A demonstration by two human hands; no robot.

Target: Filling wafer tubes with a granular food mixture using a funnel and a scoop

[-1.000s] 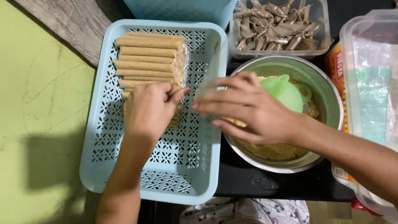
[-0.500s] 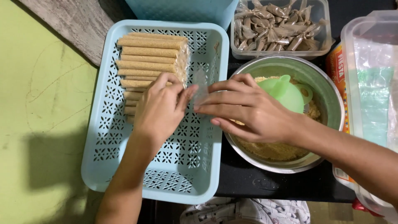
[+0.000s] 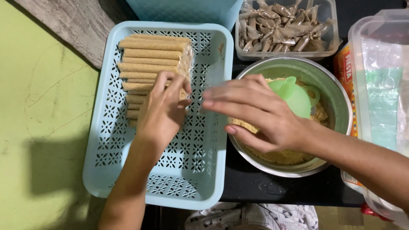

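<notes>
My left hand (image 3: 164, 113) lies over the lower part of a row of tan sticks in clear wrap (image 3: 149, 55), stacked in the far half of a light blue perforated tray (image 3: 187, 170). Its fingers curl around one wrapped stick at the near end of the row. My right hand (image 3: 255, 113) reaches in from the right above the tray's right rim. Its fingertips are pinched together at that stick's clear wrapper end, close to my left thumb. The stick itself is mostly hidden under my left hand.
A metal bowl (image 3: 341, 106) of tan crumbly mix holds a green funnel (image 3: 294, 96), right of the tray. Behind it stands a clear tub of brown wrapped pieces (image 3: 285, 25). A clear plastic box (image 3: 379, 85) and an orange package (image 3: 345, 64) sit at far right. A green surface (image 3: 38, 127) lies left.
My left hand has moved up and to the right along the row of sticks. My right hand has stayed near the tray's right rim, fingertips now closer to my left thumb.
</notes>
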